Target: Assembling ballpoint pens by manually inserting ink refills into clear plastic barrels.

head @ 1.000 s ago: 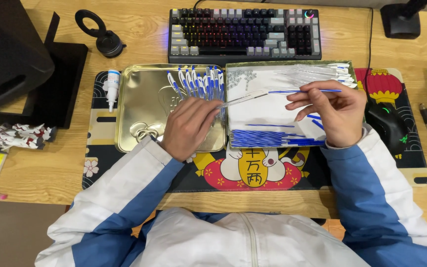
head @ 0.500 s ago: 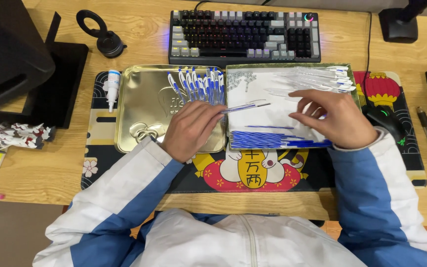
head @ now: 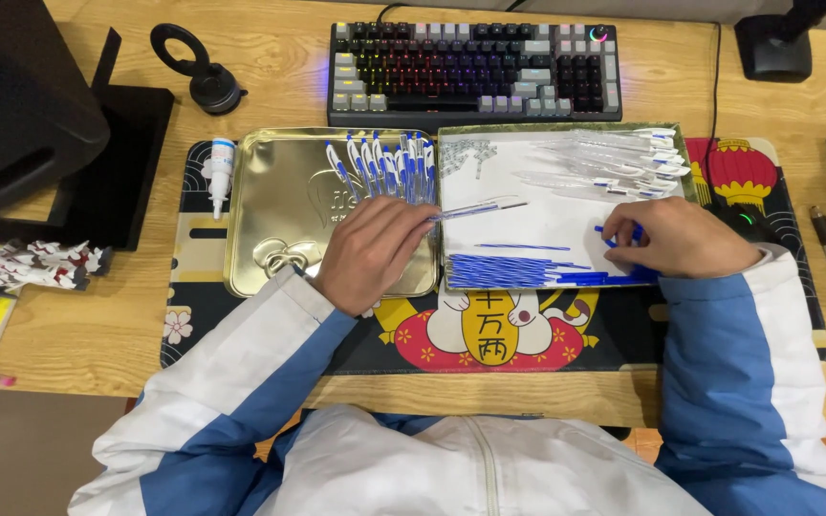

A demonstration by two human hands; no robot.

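- Pen barrel (head: pixel 478 207), clear with a blue tip, lies across the seam between the two tins; my left hand (head: pixel 372 250) pinches its near end, fingers curled narrow around it.
- From that hand, the barrel points toward 2 o'clock, over the white-lined tray (head: pixel 547 177).
- My right hand (head: pixel 685 239) rests palm down at the tray's 4 o'clock corner, fingers closed on a small blue piece (head: pixel 614 232); I cannot tell what that piece is.
- Blue refills (head: pixel 518 271) lie in a flat pile along the tray's 6 o'clock edge, just beside the right hand.
- Empty clear barrels (head: pixel 614 158) are heaped at the tray's 1 o'clock corner, well apart from both hands.
- Small springs (head: pixel 467 153) are scattered at the tray's 11 o'clock corner.
- A gold tin lid (head: pixel 274 215) sits touching the tray at its 9 o'clock side; a row of finished pens (head: pixel 384 167) lies at its 2 o'clock corner, just above my left hand.
- A small white bottle (head: pixel 219 172) lies at 9 o'clock of the gold lid.
- A keyboard (head: pixel 475 72) sits at 12 o'clock, beyond both tins, on the wooden desk (head: pixel 78 325).
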